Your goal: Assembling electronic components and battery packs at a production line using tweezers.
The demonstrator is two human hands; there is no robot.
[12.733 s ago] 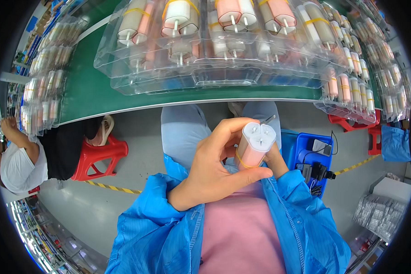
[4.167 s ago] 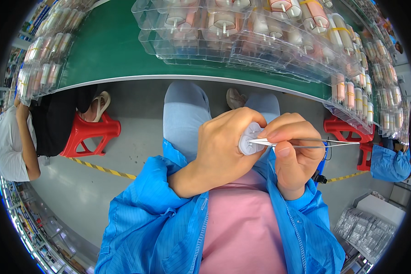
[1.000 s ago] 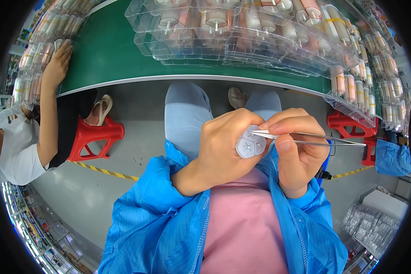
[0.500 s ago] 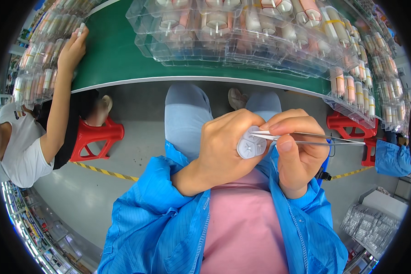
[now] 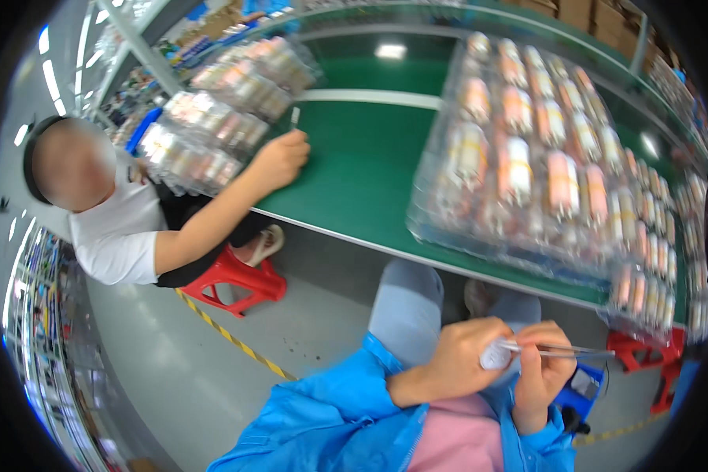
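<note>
Above my lap, my left hand point(image 5: 458, 358) is closed around a white round-ended piece point(image 5: 494, 355), whose pale face points to the right. Its face shows a three-part pattern, blurred at this moment. Thin metal tweezers point(image 5: 566, 348) are pinched in my right hand point(image 5: 544, 370), their tips at the edge of the white piece. Whether the tips grip anything is too small to tell. Both hands are close together, below the near edge of the green table point(image 5: 354, 169).
Clear plastic trays point(image 5: 425, 224) of pink and white cylinders stand on the table ahead, with more at far right. At left, a co-worker's hand point(image 5: 282, 161) holds a small white item beside further trays point(image 5: 212, 134). Red stools point(image 5: 240, 279) and a blue bin point(image 5: 586, 389) are below.
The view has swung left and up, so my hands now appear lower and further right. The tweezers stay at the white piece. The co-worker's hand is now over the green table.
</note>
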